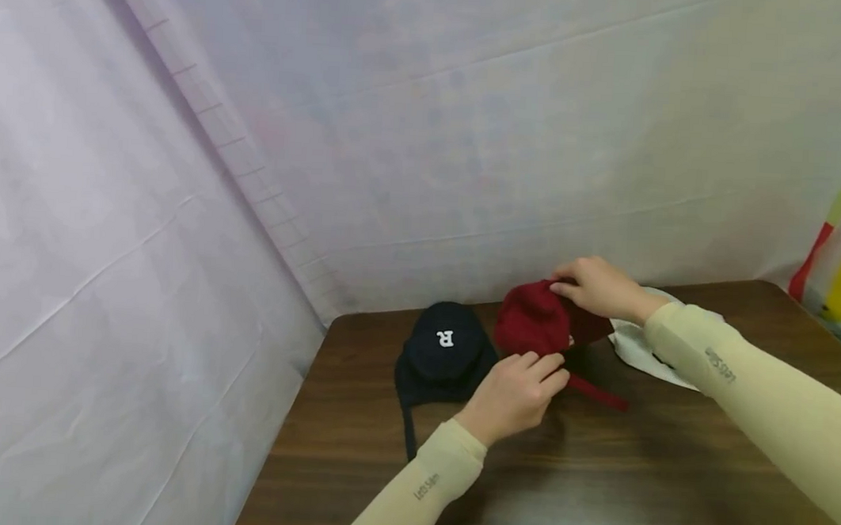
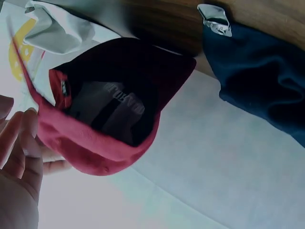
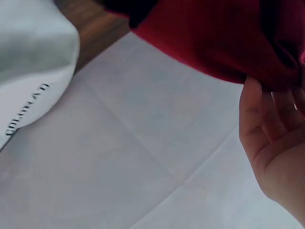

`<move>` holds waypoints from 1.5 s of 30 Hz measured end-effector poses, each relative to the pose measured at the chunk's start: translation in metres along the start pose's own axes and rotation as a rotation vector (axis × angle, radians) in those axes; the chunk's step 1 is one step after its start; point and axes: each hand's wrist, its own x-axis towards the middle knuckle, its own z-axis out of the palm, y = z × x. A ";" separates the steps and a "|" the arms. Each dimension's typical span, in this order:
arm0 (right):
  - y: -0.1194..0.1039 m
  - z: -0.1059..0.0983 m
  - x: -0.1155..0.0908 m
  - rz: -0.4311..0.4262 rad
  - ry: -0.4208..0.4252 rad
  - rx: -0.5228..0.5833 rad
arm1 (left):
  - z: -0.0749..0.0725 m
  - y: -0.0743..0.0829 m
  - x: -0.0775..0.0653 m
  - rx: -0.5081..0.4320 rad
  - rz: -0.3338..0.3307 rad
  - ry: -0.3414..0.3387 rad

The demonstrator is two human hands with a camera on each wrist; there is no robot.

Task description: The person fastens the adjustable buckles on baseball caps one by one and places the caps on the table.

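Both hands hold a red cap (image 1: 532,320) at the back of the table. My left hand (image 1: 509,394) pinches its near edge, by a loose red strap (image 1: 599,392) that sticks out to the right. At the far side my right hand (image 1: 600,288) grips the cap's fabric between thumb and fingers, also seen in the right wrist view. The left wrist view looks into the cap's dark lining (image 2: 119,107), which bears pale lettering. Just left of the cap lies a dark navy hat (image 1: 444,359) with a white letter R and a hanging strap.
A white hat (image 1: 640,353) lies to the right, partly under the right forearm; dark lettering shows on it in the right wrist view. The brown wooden table (image 1: 354,433) ends against a pale cloth wall (image 1: 425,175). Another pale cloth (image 1: 106,278) hangs at the left.
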 end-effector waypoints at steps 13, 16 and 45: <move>0.002 -0.046 0.028 0.155 -0.205 0.251 | -0.015 -0.004 0.012 -0.016 -0.038 0.043; 0.006 -0.050 0.030 0.202 -0.256 0.312 | -0.018 -0.007 0.014 -0.011 -0.050 0.069; 0.030 -0.042 0.044 0.418 -0.288 0.475 | -0.001 -0.041 0.039 -0.212 -0.193 -0.091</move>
